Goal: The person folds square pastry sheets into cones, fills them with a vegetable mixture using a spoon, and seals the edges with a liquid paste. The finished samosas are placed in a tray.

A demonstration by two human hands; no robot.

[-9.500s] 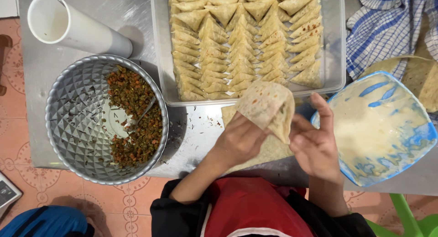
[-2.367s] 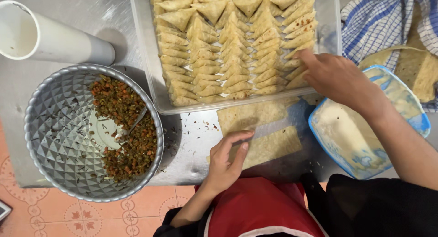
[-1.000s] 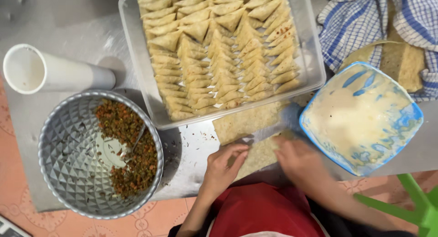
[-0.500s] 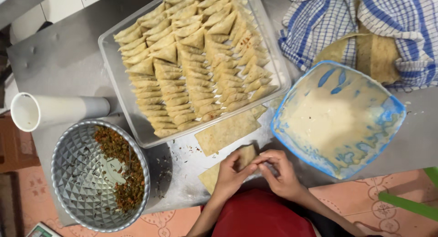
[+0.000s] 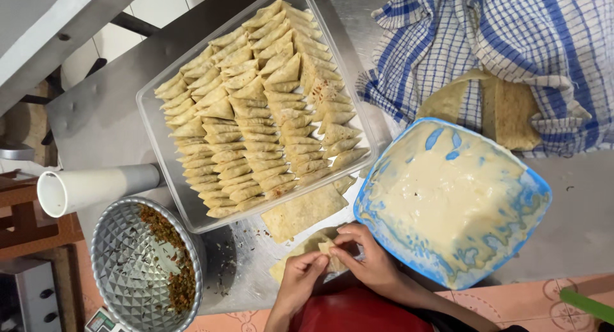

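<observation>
Left hand point(image 5: 306, 276): pinching the near edge of a pastry strip point(image 5: 325, 247) between fingertips, low at the worktop's front edge.
Right hand point(image 5: 366, 258): gripping the same strip from the other side, fingers curling over its top; the two hands are meeting on it.
Pastry strip: lying at the front of the worktop point(image 5: 575, 210), its end lifting into the fingers; the rest is trailing under the hands, partly hidden by them.
Stack point(image 5: 304, 211): more flat strips sitting just behind the hands, touching the tray's near rim.
Tray point(image 5: 148, 114): clear and rectangular, standing behind the stack and packed with rows of folded triangles point(image 5: 256, 108).
Blue bowl point(image 5: 540, 185): sitting just beside the right hand, smeared inside with pale paste; its rim is crowding that wrist.
Metal bowl point(image 5: 125, 268): sitting well to the left, holding a chopped filling point(image 5: 173, 255) along one side.
White tube point(image 5: 89, 188): lying on its side between metal bowl and tray.
Checked cloth point(image 5: 505, 44): covering flat sheets point(image 5: 505, 108) behind the blue bowl, only their edges showing.
Red garment point(image 5: 364, 313): filling the bottom edge under the forearms.
</observation>
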